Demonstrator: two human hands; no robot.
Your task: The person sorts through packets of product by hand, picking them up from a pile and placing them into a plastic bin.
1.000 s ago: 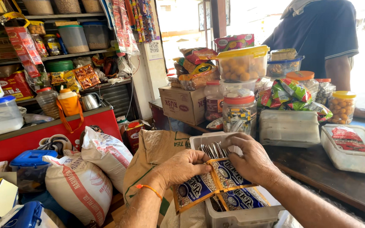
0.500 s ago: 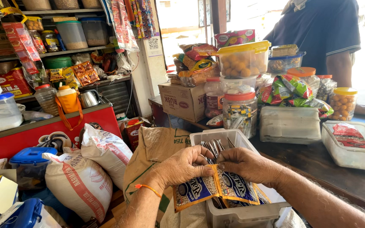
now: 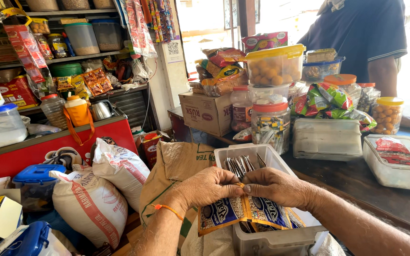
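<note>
My left hand (image 3: 209, 186) and my right hand (image 3: 276, 186) meet over an open white plastic box (image 3: 270, 160) at the counter's near edge. Together they pinch the top edge of a strip of blue and gold sachets (image 3: 245, 212), which hangs down over the box's front. An orange thread circles my left wrist. Inside the box, behind my fingers, lies a row of dark sachets (image 3: 240, 164) standing on edge.
A person in a dark blue shirt (image 3: 366, 35) stands across the wooden counter (image 3: 357, 182). Jars and lidded tubs of snacks (image 3: 274, 66) crowd the counter, with a flat white tub (image 3: 397, 163) at right. Sacks (image 3: 91, 199) and a brown bag (image 3: 176, 166) fill the floor at left.
My hands have come closer together at the sachet strip's top edge, and the strip now hangs a little lower over the box front.
</note>
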